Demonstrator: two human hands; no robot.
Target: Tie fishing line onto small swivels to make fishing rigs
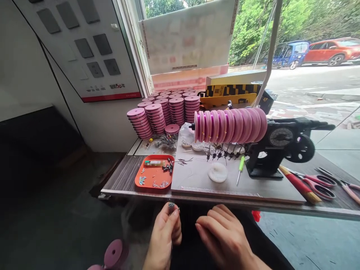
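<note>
Your left hand [165, 228], just in front of orange tray [149, 175]: thumb and forefinger pinch small dark piece [171, 206], too small to identify. Your right hand [226, 232], front-right of tray: fingers curled, palm hidden; cannot tell if gripping. Right of tray: white disc [218, 172], then green-handled screwdriver [241, 165]. Beyond, right of tray: pink spools in row [230, 125] on black machine [266, 165]. Behind tray: stacked pink spools [177, 111].

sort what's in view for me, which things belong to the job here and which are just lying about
Likely part of the job:
pink discs
black machine
orange tray
screwdriver

Probably just lying about:
scissors
yellow-and-black box
</note>
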